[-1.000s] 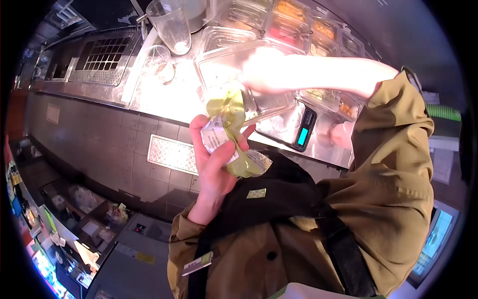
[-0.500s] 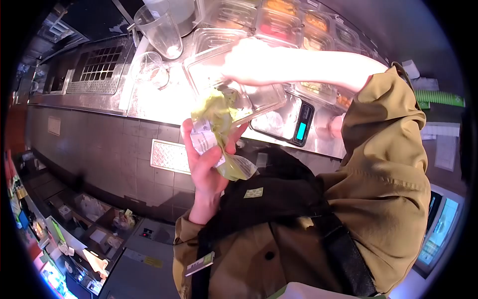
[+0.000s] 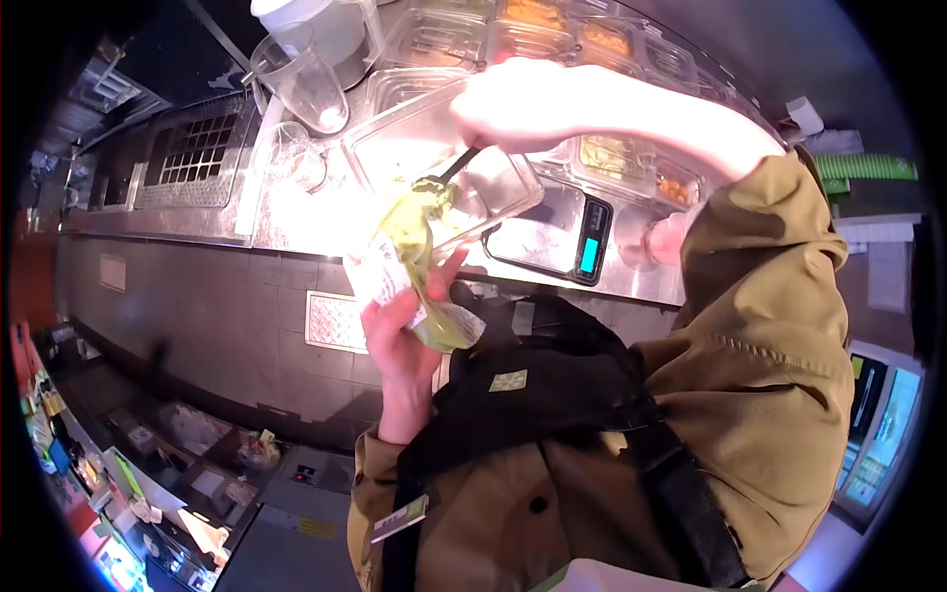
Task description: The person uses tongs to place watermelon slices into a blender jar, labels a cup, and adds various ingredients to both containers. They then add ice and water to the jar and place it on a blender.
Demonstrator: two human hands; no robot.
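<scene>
My left hand [image 3: 400, 331] is closed around a clear plastic bag [image 3: 449, 328] with yellow-green soft contents and a white printed label. Above it, my right hand [image 3: 513, 107] grips a dark, thin-handled utensil [image 3: 458, 165]; glare washes out the fingers. The utensil's far end meets the yellow-green stuff at the bag's upper end, and its exact shape is hidden. Behind the bag, a clear rectangular container [image 3: 533, 197] lies on the steel counter, partly under my right hand. Beside that container is a scale [image 3: 538, 234] with a lit blue-green display.
Several clear tubs of food, including one with orange pieces [image 3: 604, 39], line the counter's back. Clear pitchers [image 3: 314, 94] stand at the left near a drain grate [image 3: 202, 140]. A green stack of cups [image 3: 868, 167] lies at the right. Tiled floor runs below the counter edge.
The dark utensil has come into view at the bag's upper end as my right hand rose slightly. My left hand and the bag shifted a little left.
</scene>
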